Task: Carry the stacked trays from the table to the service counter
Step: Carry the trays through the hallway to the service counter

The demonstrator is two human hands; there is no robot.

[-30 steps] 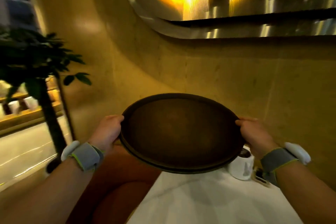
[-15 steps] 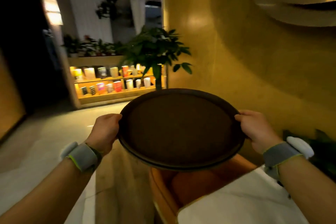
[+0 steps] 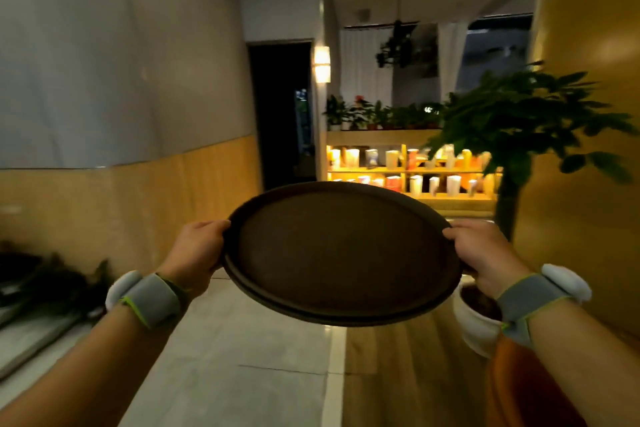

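Note:
A stack of round dark brown trays (image 3: 341, 253) is held level in the air at chest height, two rims showing along its near edge. My left hand (image 3: 195, 253) grips the left rim and my right hand (image 3: 481, 253) grips the right rim, thumbs on top. Both wrists wear grey bands with white sensors. No table or service counter is in sight.
A tiled corridor floor (image 3: 249, 357) runs ahead toward a dark doorway (image 3: 282, 114). A lit shelf with books and cups (image 3: 405, 170) stands at the far end. A potted tree (image 3: 519, 135) in a white pot (image 3: 474, 329) and an orange chair (image 3: 526, 388) crowd the right.
The view has swung left, away from the white table and the curved yellow wall, to face down the corridor. Both hands keep the same grip on the trays.

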